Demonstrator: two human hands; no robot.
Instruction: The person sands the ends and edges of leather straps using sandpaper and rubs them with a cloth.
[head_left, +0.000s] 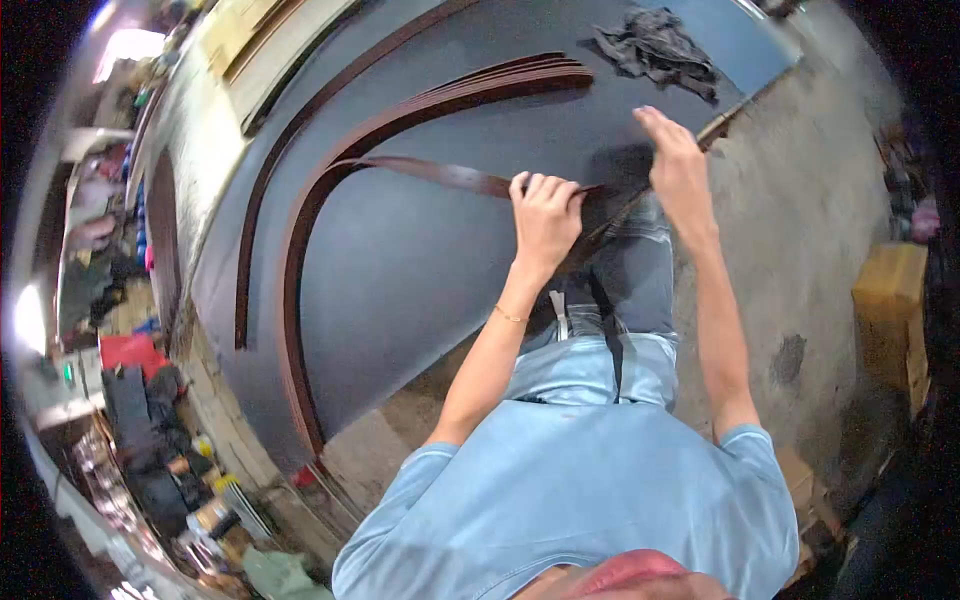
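Note:
My left hand [546,222] is closed around one dark brown strip [440,174] near its end, above the front edge of the grey table [400,260]. From there the strip runs left to a long stack of brown strips [300,235], which curves across the table. My right hand [678,165] is raised to the right of the strip's end, near the table edge, its fingers stretched out and nothing seen in it. A separate thin brown strip [268,160] lies curved beyond the stack.
A crumpled dark cloth [655,50] lies at the table's far right. Boards [250,45] stand at the far left edge. On the concrete floor to the right is a cardboard box [888,285]. Cluttered goods [140,410] line the left side.

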